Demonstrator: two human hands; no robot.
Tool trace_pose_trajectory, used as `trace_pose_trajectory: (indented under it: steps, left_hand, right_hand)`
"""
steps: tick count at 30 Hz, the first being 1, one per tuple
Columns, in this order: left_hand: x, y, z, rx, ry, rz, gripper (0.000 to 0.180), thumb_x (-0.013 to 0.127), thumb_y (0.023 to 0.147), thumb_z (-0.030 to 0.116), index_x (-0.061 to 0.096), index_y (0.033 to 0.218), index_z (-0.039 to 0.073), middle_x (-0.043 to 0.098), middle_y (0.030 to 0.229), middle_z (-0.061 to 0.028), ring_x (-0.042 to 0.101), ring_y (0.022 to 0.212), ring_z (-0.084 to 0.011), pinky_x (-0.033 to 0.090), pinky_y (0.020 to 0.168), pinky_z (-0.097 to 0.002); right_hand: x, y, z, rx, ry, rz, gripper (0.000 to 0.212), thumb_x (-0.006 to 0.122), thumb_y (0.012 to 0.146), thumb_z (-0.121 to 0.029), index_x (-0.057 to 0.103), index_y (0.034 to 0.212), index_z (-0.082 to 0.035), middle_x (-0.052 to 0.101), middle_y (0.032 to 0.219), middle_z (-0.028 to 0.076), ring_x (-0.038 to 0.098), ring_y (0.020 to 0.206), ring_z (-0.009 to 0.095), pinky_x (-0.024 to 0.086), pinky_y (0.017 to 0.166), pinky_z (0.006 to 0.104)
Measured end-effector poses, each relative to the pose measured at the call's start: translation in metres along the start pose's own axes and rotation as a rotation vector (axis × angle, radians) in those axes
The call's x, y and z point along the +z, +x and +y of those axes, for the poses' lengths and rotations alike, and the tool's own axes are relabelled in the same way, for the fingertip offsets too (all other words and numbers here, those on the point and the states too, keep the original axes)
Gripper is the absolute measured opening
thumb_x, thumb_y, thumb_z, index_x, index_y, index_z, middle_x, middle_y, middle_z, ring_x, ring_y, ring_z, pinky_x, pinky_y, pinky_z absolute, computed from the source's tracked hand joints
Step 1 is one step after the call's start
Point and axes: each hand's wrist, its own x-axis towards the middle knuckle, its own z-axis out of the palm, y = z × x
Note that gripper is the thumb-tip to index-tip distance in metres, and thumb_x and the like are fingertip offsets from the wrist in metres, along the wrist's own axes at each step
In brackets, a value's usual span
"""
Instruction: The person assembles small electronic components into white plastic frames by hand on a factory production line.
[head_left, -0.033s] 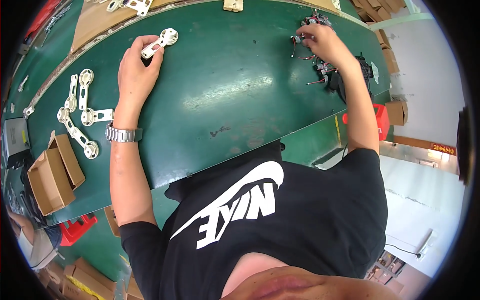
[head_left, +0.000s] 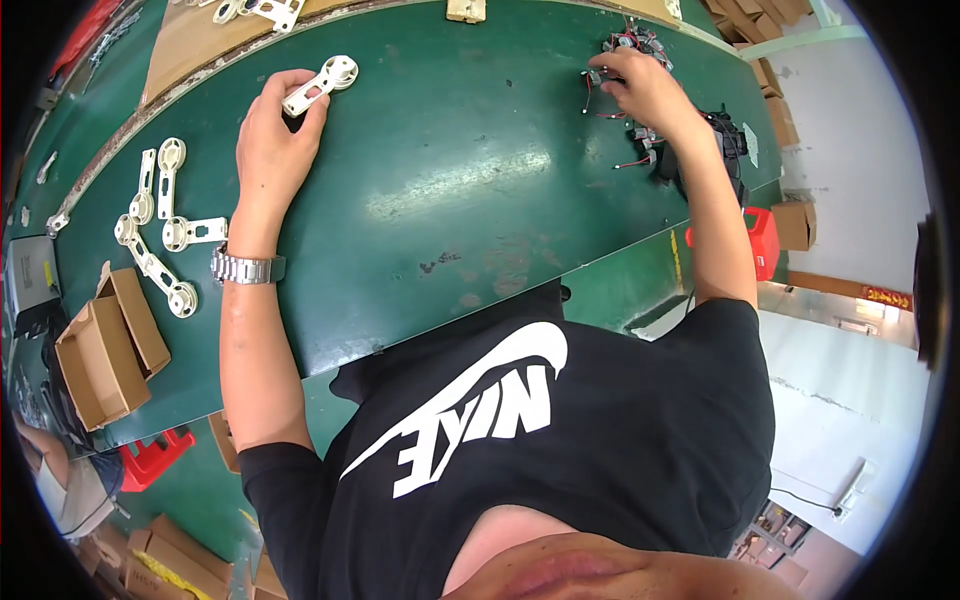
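One white link (head_left: 326, 80) is clamped in the left hand (head_left: 277, 140) while the right hand (head_left: 648, 92) pinches a wired part (head_left: 596, 77).

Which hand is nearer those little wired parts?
Right: the right hand is at the wired parts; the left hand is well to their left, holding a white part.

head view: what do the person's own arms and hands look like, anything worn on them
Both the left hand and the right hand are bare, without gloves. A silver metal-link band circles the left wrist; none shows on the right. The black sleeves are short.
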Motion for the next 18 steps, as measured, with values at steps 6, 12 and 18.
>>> trace_pose_trajectory:
  steps: [6, 12, 18]
  left_hand:
    - [0.006, 0.001, -0.002, -0.038, -0.123, -0.02, 0.029, 0.076, 0.096, 0.026, 0.072, 0.12, 0.011, 0.073, 0.105, -0.0097, 0.069, 0.093, -0.0264, 0.055, 0.082, -0.0367]
    - [0.003, 0.0, 0.003, 0.069, -0.038, -0.046, 0.03, 0.08, 0.093, 0.018, 0.075, 0.121, 0.007, 0.072, 0.104, -0.0055, 0.065, 0.088, -0.0157, 0.052, 0.08, -0.0295]
    - [0.001, 0.002, 0.009, 0.131, 0.057, -0.054, 0.029, 0.082, 0.09, 0.019, 0.076, 0.115, 0.007, 0.073, 0.107, -0.0079, 0.067, 0.096, -0.027, 0.054, 0.086, -0.0379]
  right_hand:
    - [0.016, 0.004, -0.006, -0.008, 0.059, 0.097, 0.026, 0.075, 0.089, -0.011, 0.07, 0.112, -0.001, 0.071, 0.1, 0.014, 0.07, 0.089, 0.033, 0.056, 0.081, 0.0411]
    - [0.008, 0.05, -0.114, -0.006, 0.506, 0.222, 0.026, 0.078, 0.091, -0.018, 0.069, 0.11, -0.002, 0.075, 0.094, 0.012, 0.073, 0.083, 0.026, 0.058, 0.075, 0.0364]
    - [0.045, 0.094, -0.168, -0.27, 0.667, 0.445, 0.025, 0.08, 0.092, -0.016, 0.073, 0.112, -0.004, 0.07, 0.088, 0.004, 0.062, 0.071, 0.012, 0.053, 0.065, 0.0269]
